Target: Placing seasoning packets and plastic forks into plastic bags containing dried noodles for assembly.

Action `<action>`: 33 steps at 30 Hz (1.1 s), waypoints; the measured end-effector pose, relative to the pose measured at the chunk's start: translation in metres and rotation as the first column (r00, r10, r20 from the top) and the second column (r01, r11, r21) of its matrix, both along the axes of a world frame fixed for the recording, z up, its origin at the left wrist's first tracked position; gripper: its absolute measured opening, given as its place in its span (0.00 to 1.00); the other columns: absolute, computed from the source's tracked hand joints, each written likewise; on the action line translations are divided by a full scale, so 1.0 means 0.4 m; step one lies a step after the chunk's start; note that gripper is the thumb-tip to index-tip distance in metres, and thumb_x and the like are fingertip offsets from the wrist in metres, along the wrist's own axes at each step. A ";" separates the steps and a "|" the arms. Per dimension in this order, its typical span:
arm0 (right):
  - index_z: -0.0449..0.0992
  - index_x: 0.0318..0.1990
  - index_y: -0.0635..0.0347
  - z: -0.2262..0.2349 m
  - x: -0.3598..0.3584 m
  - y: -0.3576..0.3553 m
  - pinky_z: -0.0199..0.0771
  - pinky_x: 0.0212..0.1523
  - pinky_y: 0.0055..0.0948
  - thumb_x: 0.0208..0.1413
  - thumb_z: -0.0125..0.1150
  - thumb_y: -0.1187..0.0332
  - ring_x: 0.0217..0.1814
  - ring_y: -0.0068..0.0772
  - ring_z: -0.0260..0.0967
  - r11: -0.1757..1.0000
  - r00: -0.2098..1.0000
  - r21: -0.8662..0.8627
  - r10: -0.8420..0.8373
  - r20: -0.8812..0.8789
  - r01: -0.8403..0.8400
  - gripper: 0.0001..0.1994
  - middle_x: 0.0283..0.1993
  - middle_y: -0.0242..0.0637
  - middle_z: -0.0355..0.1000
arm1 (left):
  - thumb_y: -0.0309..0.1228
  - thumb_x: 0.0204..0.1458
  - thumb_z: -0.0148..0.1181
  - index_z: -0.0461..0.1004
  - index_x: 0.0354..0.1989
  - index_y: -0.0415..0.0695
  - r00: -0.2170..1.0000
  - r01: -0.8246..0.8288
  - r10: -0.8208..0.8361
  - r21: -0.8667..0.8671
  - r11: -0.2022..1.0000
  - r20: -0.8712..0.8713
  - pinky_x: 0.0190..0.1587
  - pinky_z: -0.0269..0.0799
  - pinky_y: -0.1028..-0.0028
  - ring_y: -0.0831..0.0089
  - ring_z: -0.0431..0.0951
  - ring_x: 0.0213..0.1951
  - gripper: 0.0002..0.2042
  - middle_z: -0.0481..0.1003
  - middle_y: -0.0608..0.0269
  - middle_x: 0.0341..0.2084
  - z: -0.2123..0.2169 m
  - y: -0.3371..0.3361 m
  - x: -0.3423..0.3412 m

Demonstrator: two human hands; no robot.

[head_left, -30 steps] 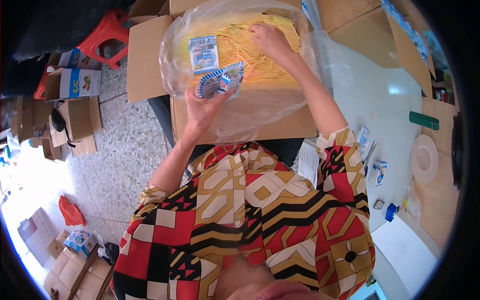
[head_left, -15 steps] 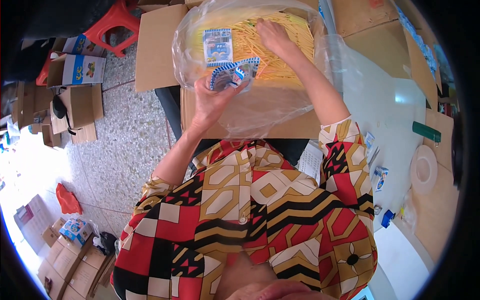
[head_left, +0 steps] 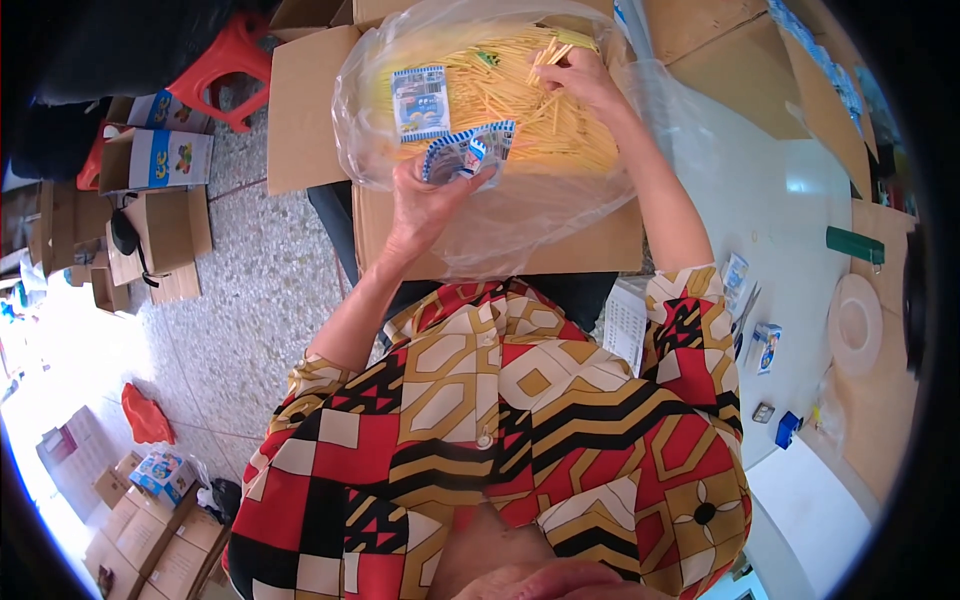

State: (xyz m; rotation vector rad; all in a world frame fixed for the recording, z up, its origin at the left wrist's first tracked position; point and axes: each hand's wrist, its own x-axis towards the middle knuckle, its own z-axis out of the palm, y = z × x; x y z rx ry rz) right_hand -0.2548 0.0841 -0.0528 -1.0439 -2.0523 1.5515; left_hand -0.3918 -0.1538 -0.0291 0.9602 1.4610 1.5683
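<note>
My left hand [head_left: 425,205] grips a small blue-and-white plastic packet [head_left: 468,153], its mouth spread apart at the top. My right hand [head_left: 582,82] pinches a few thin yellow sticks [head_left: 549,58] above a heap of loose yellow sticks [head_left: 515,115]. The heap fills a clear plastic liner bag [head_left: 540,215] inside a cardboard carton [head_left: 373,235] in front of me. Another blue-and-white packet [head_left: 421,103] lies flat on the heap, just beyond my left hand. A small green piece [head_left: 487,59] shows among the sticks at the far side.
To the right, a pale tabletop [head_left: 765,220] carries scissors [head_left: 746,312], a loose packet [head_left: 767,347] and a green object [head_left: 854,245]. A red stool [head_left: 225,75] and several cartons [head_left: 160,235] stand on the speckled floor at the left.
My right hand has moved to the right and lifted a few sticks from the heap. My left hand keeps its grip on the packet. The whole view has shifted slightly.
</note>
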 end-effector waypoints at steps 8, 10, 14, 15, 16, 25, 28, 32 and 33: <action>0.73 0.38 0.63 0.291 0.056 -0.191 0.65 0.30 0.17 0.51 0.57 0.73 0.27 0.16 0.63 0.991 0.932 -0.083 0.070 -0.356 -0.106 0.08 0.31 0.29 0.69 | 0.22 0.41 0.60 0.76 0.33 0.35 0.990 0.045 -0.039 0.045 0.998 -0.135 0.30 0.69 0.82 0.87 0.70 0.26 0.09 0.76 0.68 0.23 -0.035 0.018 -0.009; 0.73 0.38 0.64 0.325 0.064 -0.229 0.66 0.30 0.16 0.51 0.56 0.74 0.27 0.16 0.62 0.993 0.945 0.030 0.117 -0.306 -0.113 0.07 0.32 0.30 0.69 | 0.22 0.41 0.62 0.76 0.34 0.36 0.990 0.079 -0.078 0.007 0.997 -0.121 0.32 0.70 0.81 0.86 0.72 0.28 0.09 0.77 0.68 0.26 -0.021 0.021 -0.001; 0.73 0.37 0.63 0.338 0.076 -0.257 0.65 0.29 0.15 0.51 0.57 0.74 0.26 0.14 0.62 0.967 0.920 -0.018 0.237 -0.312 -0.256 0.06 0.33 0.29 0.69 | 0.23 0.41 0.64 0.77 0.34 0.37 0.982 0.108 -0.109 -0.012 0.994 -0.151 0.34 0.71 0.81 0.85 0.73 0.29 0.09 0.77 0.69 0.27 0.007 0.021 0.020; 0.73 0.37 0.63 0.338 0.075 -0.262 0.65 0.28 0.15 0.51 0.57 0.74 0.26 0.14 0.62 0.967 0.927 -0.020 0.236 -0.291 -0.252 0.06 0.33 0.29 0.69 | 0.23 0.41 0.64 0.77 0.34 0.37 0.982 0.107 -0.108 -0.013 0.994 -0.152 0.34 0.71 0.81 0.85 0.73 0.29 0.09 0.77 0.69 0.27 0.005 0.020 0.022; 0.73 0.37 0.63 0.340 0.074 -0.265 0.65 0.28 0.15 0.51 0.57 0.74 0.26 0.14 0.62 0.967 0.927 -0.022 0.236 -0.292 -0.254 0.06 0.33 0.29 0.69 | 0.23 0.40 0.64 0.76 0.31 0.37 0.980 0.104 -0.100 0.016 0.994 -0.174 0.31 0.69 0.81 0.86 0.71 0.26 0.08 0.76 0.68 0.23 0.001 0.019 0.024; 0.73 0.36 0.63 0.339 0.063 -0.279 0.64 0.27 0.15 0.51 0.56 0.73 0.27 0.14 0.62 0.960 0.958 0.029 0.279 -0.062 -0.277 0.06 0.30 0.26 0.68 | 0.24 0.38 0.64 0.71 0.23 0.37 0.948 0.068 -0.043 0.069 0.995 -0.316 0.22 0.62 0.77 0.83 0.62 0.18 0.07 0.67 0.63 0.13 -0.023 0.021 0.010; 0.73 0.36 0.62 0.336 0.069 -0.282 0.64 0.27 0.15 0.51 0.56 0.72 0.27 0.14 0.62 0.963 0.960 -0.003 0.270 -0.069 -0.271 0.06 0.31 0.26 0.68 | 0.24 0.37 0.64 0.71 0.22 0.37 0.946 0.061 -0.034 0.073 0.995 -0.322 0.22 0.62 0.77 0.81 0.63 0.17 0.07 0.66 0.62 0.13 -0.026 0.021 0.006; 0.73 0.36 0.63 0.330 0.084 -0.281 0.63 0.29 0.16 0.50 0.56 0.72 0.28 0.14 0.61 0.963 0.968 0.097 0.249 0.026 -0.250 0.07 0.29 0.26 0.67 | 0.22 0.36 0.63 0.72 0.23 0.37 0.855 0.111 -0.040 0.107 0.988 -0.517 0.24 0.65 0.75 0.73 0.69 0.18 0.06 0.69 0.60 0.16 0.022 0.022 0.021; 0.73 0.36 0.64 0.330 0.086 -0.281 0.63 0.30 0.17 0.50 0.56 0.72 0.28 0.14 0.60 0.950 0.964 0.163 0.259 0.060 -0.266 0.07 0.29 0.26 0.67 | 0.22 0.36 0.63 0.72 0.23 0.37 0.855 0.114 -0.044 0.105 0.988 -0.517 0.24 0.65 0.75 0.73 0.69 0.18 0.06 0.69 0.60 0.16 0.025 0.025 0.025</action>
